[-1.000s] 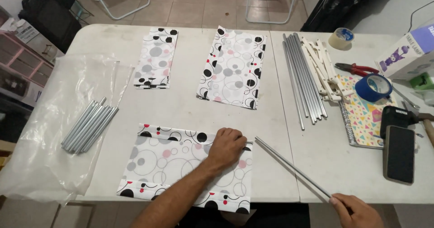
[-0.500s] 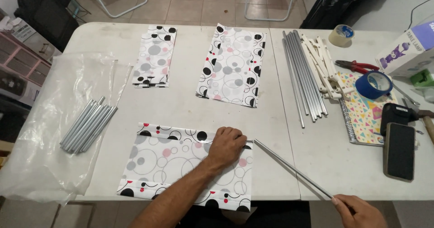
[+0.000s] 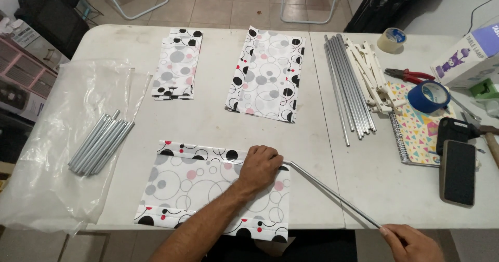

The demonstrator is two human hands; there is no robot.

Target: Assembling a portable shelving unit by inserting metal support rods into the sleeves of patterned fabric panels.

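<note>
Rod [image 3: 332, 193] and fabric panel [image 3: 208, 192] are what we have in hand in the head view, the only view. Our left hand [image 3: 260, 167] rests curled, knuckles up, on the panel's upper right corner, pinning the folded hem near where the rod's tip meets it; whether its fingers pinch the cloth we cannot tell. Our right hand [image 3: 410, 244], at about five o'clock from the left, is closed around the rod's far end at the near edge of the surface [image 3: 218, 127].

To do this well, we judge we should keep the rod low and in line with the hem, hold the cloth flat and taut, and push gently so the tip does not snag.

At nine o'clock lies a bundle of short tubes [image 3: 99, 142] on clear plastic sheeting [image 3: 62, 189]; at one o'clock, long rods [image 3: 345, 85].
</note>
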